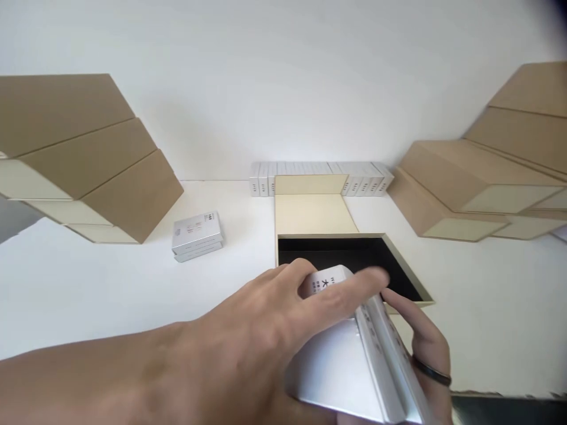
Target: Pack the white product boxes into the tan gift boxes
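Both forearms are bare, no sleeves showing, and the right hand (425, 348) wears 1 thin dark ring (432, 372).

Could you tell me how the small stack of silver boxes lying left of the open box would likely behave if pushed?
The small stack of flat silver cardboard boxes probably slides easily on the smooth white table. Its slightly offset layers suggest the loose boxes may shear apart. Being low and flat, it seems unlikely to tip.

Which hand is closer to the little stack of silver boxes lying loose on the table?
Left. The left hand lies over the held white boxes, nearer the small silver stack up-left. The right hand, under them, sits farther right.
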Available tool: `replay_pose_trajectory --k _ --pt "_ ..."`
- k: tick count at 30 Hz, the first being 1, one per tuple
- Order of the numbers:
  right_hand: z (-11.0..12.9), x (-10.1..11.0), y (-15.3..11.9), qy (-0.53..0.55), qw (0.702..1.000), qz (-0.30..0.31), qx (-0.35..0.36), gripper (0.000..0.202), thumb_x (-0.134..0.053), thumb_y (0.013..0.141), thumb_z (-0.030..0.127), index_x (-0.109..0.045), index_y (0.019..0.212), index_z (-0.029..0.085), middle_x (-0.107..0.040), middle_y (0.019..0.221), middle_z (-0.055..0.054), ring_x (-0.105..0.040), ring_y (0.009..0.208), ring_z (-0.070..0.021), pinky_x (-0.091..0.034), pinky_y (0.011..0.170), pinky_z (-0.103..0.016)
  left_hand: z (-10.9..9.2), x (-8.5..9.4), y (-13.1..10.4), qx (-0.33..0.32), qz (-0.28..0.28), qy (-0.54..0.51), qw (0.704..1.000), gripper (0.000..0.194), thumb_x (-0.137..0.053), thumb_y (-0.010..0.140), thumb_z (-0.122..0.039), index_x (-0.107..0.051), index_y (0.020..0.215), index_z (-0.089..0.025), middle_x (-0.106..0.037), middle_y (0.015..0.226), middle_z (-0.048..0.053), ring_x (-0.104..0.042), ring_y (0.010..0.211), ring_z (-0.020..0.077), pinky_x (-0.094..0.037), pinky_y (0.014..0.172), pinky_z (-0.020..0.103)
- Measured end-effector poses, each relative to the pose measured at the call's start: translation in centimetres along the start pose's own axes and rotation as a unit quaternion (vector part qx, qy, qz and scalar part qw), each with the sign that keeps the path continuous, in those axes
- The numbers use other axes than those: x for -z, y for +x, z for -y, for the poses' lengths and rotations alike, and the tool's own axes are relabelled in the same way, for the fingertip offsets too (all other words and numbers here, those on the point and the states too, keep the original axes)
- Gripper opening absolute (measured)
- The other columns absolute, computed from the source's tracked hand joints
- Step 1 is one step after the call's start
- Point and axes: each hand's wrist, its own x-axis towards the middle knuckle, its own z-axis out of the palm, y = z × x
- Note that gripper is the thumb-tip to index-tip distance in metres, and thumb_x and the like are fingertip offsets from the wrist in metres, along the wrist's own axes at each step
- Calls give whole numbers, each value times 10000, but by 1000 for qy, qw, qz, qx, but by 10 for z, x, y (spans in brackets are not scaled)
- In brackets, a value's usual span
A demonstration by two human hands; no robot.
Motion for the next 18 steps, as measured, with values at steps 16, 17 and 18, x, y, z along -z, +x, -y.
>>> replay_pose_trajectory --k 16,17,18 --pt "-22 6 -2 23 995 53 82 715 -878 704 360 -498 1309 327 -657 1170 -71 -676 1032 -285 -612 764 -393 30 -36 -33 18 -80 59 995 996 -802 679 -532 -183 1456 -470 -557 1347 82 -682 1047 297 -638 642 327" --pt "-21 8 -3 25 996 42 69 712 -874 712 374 -493 1312 327 -660 1161 -72 -686 996 -277 -613 745 -387 30 -33 -34 18 -86 61 994 1012 -794 680 -542 -166 1469 -463 -575 1328 76 -690 1021 292 -633 630 324" --pt "-20 11 -5 27 998 28 57 712 -871 716 395 -488 1313 325 -662 1155 -75 -691 976 -275 -614 732 -387 29 -30 -34 25 -98 63 993 1028 -785 677 -560 -154 1481 -447 -591 1309 76 -693 1000 294 -626 619 329"
